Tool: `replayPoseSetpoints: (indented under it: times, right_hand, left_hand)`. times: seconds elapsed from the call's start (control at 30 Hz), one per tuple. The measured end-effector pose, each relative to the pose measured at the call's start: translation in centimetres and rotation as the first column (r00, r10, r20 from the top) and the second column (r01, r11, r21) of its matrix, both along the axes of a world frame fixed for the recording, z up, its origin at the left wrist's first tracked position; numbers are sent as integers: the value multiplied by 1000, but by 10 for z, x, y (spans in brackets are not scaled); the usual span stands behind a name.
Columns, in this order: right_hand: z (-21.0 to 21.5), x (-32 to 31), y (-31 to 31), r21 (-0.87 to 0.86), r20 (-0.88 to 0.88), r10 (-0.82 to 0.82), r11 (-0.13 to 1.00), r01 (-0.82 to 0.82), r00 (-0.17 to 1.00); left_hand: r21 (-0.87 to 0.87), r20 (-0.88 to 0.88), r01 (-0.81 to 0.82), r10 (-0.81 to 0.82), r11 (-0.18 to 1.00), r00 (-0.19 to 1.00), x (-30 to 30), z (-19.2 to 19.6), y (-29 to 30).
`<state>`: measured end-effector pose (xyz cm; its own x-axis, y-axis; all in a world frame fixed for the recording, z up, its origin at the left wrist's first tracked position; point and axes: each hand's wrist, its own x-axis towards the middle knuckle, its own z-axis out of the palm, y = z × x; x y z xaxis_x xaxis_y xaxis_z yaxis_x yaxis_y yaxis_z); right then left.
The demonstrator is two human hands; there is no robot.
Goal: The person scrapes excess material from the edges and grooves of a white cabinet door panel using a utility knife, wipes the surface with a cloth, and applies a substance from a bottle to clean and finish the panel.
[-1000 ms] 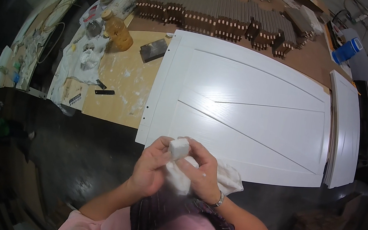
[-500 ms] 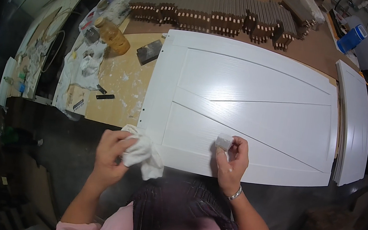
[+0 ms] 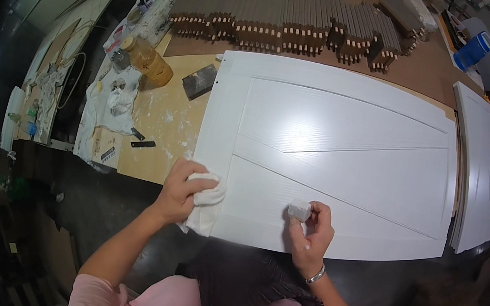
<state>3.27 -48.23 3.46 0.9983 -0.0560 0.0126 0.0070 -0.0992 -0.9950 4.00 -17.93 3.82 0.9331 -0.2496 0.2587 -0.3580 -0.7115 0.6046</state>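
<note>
A white panelled door with grooved diagonal lines lies flat on the workbench in front of me. At its near left corner, my left hand is closed on a crumpled white cloth, which touches the panel and hangs over the near edge. My right hand pinches a small grey-white block, perhaps a sanding block, between thumb and fingers just over the near part of the door. A metal bracelet circles my right wrist.
Rows of brown wooden strips stand behind the door. On the left are a dark block, a jar of amber liquid, small black pieces and stained rags. More white panels stand at the right, near a blue container.
My left hand has moved right and slightly up with the cloth, from beside the door onto its near left corner. The right hand still holds the block over the door.
</note>
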Motion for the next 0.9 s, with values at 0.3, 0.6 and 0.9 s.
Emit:
replayPoseSetpoints:
  times: [0.3,0.6,0.9]
  right_hand:
    - [4,-2,11,24,-21,32,999,-32,999]
    - [7,1,3,-43,36,-37,998,39,999]
    - [9,2,5,53,46,-27,998,25,999]
  left_hand:
    - [-171,134,-304,328,937,935,275,-6,40]
    - [-46,-182,222,-227,974,957,116,38,48]
    - [78,57,154,-158,985,986,70,13,3]
